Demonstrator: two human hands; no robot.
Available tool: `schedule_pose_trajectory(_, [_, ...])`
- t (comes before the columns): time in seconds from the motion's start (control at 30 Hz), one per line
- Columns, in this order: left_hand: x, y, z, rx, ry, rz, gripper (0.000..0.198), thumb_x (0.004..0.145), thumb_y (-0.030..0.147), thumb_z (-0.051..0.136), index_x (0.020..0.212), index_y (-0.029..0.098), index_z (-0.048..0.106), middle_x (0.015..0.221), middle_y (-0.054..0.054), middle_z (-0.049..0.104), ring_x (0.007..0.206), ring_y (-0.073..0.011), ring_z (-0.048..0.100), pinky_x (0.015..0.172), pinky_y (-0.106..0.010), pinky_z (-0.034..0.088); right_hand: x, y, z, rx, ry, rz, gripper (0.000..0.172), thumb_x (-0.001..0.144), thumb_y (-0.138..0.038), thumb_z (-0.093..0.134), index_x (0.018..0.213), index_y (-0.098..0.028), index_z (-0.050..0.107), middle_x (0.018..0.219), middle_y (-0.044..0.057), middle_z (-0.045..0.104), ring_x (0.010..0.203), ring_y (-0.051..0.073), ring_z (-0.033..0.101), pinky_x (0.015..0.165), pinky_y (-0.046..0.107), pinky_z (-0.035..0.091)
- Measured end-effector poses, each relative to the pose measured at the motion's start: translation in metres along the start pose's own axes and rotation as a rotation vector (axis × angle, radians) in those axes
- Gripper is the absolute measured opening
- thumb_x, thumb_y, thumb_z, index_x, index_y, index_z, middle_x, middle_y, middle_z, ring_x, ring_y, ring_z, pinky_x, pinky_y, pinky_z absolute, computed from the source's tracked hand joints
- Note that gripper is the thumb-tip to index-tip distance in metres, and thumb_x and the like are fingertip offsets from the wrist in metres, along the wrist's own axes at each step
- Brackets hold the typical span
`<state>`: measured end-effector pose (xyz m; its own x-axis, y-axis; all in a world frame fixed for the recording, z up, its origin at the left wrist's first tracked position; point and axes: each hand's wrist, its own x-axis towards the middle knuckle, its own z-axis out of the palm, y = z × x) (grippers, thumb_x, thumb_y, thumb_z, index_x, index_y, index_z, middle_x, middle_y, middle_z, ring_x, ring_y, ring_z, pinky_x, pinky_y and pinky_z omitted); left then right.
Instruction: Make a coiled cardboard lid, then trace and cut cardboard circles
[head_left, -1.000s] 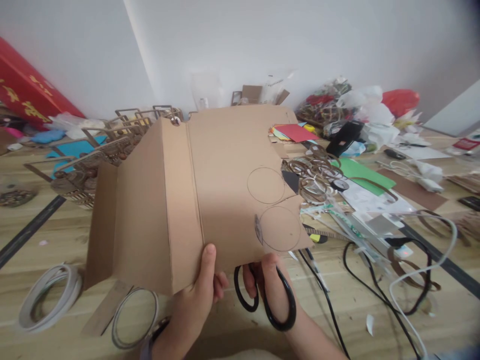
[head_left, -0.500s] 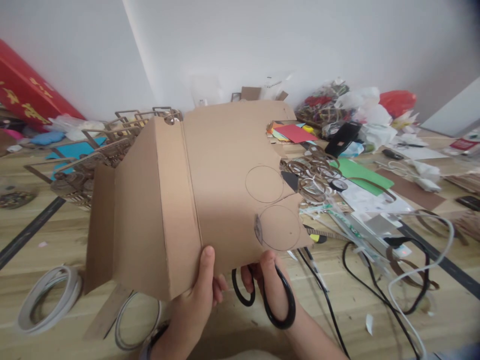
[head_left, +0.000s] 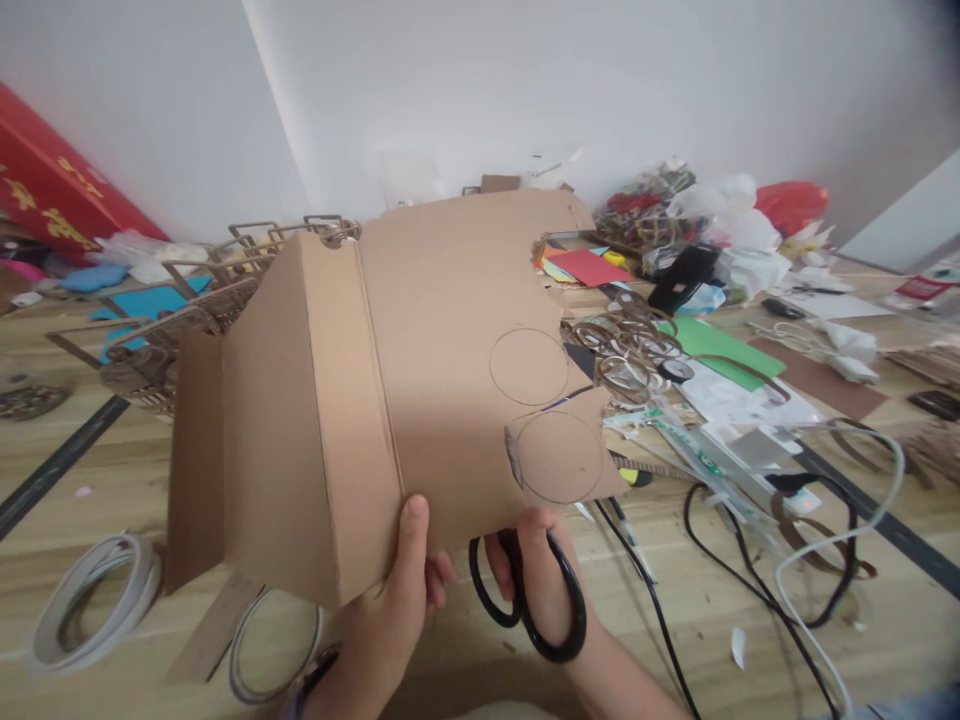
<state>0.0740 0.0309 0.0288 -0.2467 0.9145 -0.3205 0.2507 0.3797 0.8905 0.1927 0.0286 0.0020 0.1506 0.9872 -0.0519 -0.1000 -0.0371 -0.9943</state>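
My left hand (head_left: 401, 575) grips the near edge of a large folded cardboard sheet (head_left: 450, 330), thumb on top and fingers beneath. Two drawn circles show on the sheet's right part, with a narrow slit between them running in from the ragged right edge. My right hand (head_left: 544, 570) holds scissors (head_left: 574, 625) by their black handles, fingers through the loops, just below the sheet's near edge. Most of the blades are hidden under the cardboard. A small dark patch by the lower circle's left side is unclear: I cannot tell whether it is blade or opening.
Brown strip coils (head_left: 630, 340), coloured paper (head_left: 589, 266) and a green sheet (head_left: 720, 352) lie to the right. Black and white cables (head_left: 780, 570) run along the near right. A white tape roll (head_left: 97, 605) lies near left; a brown wire rack (head_left: 150, 375) stands behind the cardboard.
The scissor handles have drawn closer together in my right hand. The slit between the circles shows wider, and the sheet's far edge has risen slightly. My left hand keeps its grip.
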Motion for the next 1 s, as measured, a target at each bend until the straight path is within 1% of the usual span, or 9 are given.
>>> schedule_pose_trajectory(0.17, [0.0,-0.001,-0.001,0.005,-0.034,0.001,0.071,0.079,0.084,0.039,0.036,0.028,0.047,0.038,-0.002,0.052,0.039,-0.0166,0.051,0.05,-0.03,0.049,-0.001,-0.003,0.0,-0.017,-0.018,-0.021,0.079,0.068,-0.098,0.032,0.037,-0.026,0.031,0.031,-0.004,0.024,0.029,0.006,0.023,0.032,0.024,0.015])
schedule_pose_trajectory(0.3, [0.001,-0.002,-0.001,0.003,-0.018,-0.024,0.072,0.079,0.083,0.039,0.035,0.027,0.048,0.037,-0.001,0.051,0.039,-0.0164,0.051,0.049,-0.029,0.048,0.0,-0.002,0.0,-0.014,-0.025,-0.025,0.078,0.07,-0.097,0.034,0.036,-0.026,0.029,0.03,-0.005,0.022,0.028,0.006,0.021,0.031,0.024,0.015])
schedule_pose_trajectory(0.4, [0.002,-0.003,0.0,-0.025,-0.029,-0.039,0.073,0.077,0.086,0.04,0.035,0.027,0.048,0.037,-0.002,0.05,0.039,-0.0156,0.049,0.047,-0.028,0.046,0.001,0.005,0.0,0.005,-0.044,-0.008,0.079,0.072,-0.096,0.028,0.038,-0.025,0.032,0.032,-0.004,0.025,0.029,0.007,0.023,0.033,0.024,0.017])
schedule_pose_trajectory(0.57, [0.007,-0.008,0.003,-0.081,-0.04,-0.018,0.073,0.077,0.086,0.039,0.038,0.025,0.051,0.039,-0.003,0.056,0.038,-0.0155,0.05,0.044,-0.028,0.045,0.001,0.017,0.002,0.1,-0.043,-0.04,0.082,0.075,-0.095,0.014,0.046,-0.023,0.039,0.037,-0.003,0.033,0.033,0.008,0.031,0.038,0.025,0.02])
schedule_pose_trajectory(0.67, [0.008,-0.01,0.004,-0.1,-0.037,0.013,0.072,0.079,0.084,0.039,0.038,0.026,0.051,0.038,-0.004,0.056,0.037,-0.0164,0.051,0.043,-0.029,0.046,0.002,0.016,0.002,0.096,-0.041,-0.025,0.081,0.075,-0.095,0.017,0.051,-0.022,0.043,0.038,-0.004,0.034,0.034,0.009,0.031,0.038,0.025,0.021])
schedule_pose_trajectory(0.73, [0.008,-0.01,0.002,-0.09,-0.032,-0.004,0.072,0.078,0.085,0.041,0.037,0.026,0.05,0.037,-0.003,0.055,0.037,-0.0164,0.052,0.045,-0.029,0.048,0.003,0.012,0.0,0.055,-0.035,-0.02,0.081,0.073,-0.097,0.022,0.052,-0.022,0.045,0.039,-0.004,0.036,0.034,0.009,0.032,0.037,0.024,0.021])
schedule_pose_trajectory(0.87, [0.006,-0.009,-0.001,-0.034,-0.038,-0.027,0.074,0.076,0.087,0.037,0.037,0.026,0.05,0.037,-0.003,0.053,0.037,-0.0158,0.052,0.045,-0.028,0.046,0.003,0.004,-0.005,-0.056,-0.061,-0.026,0.082,0.071,-0.098,0.023,0.043,-0.022,0.041,0.038,-0.001,0.035,0.035,0.009,0.033,0.037,0.024,0.022])
schedule_pose_trajectory(0.93, [0.005,-0.008,-0.003,-0.02,-0.047,-0.034,0.074,0.077,0.087,0.036,0.039,0.026,0.052,0.038,-0.003,0.054,0.039,-0.0157,0.052,0.046,-0.028,0.046,0.003,0.004,-0.006,-0.056,-0.07,-0.03,0.082,0.073,-0.097,0.024,0.043,-0.022,0.042,0.038,-0.002,0.035,0.036,0.009,0.033,0.038,0.024,0.023])
schedule_pose_trajectory(1.0, [0.005,-0.009,-0.003,-0.031,-0.049,-0.039,0.075,0.077,0.087,0.036,0.039,0.025,0.052,0.038,-0.003,0.054,0.039,-0.0153,0.052,0.046,-0.027,0.045,0.004,0.007,-0.006,-0.002,-0.066,-0.022,0.082,0.075,-0.095,0.024,0.047,-0.021,0.045,0.039,-0.003,0.036,0.036,0.008,0.032,0.038,0.024,0.023])
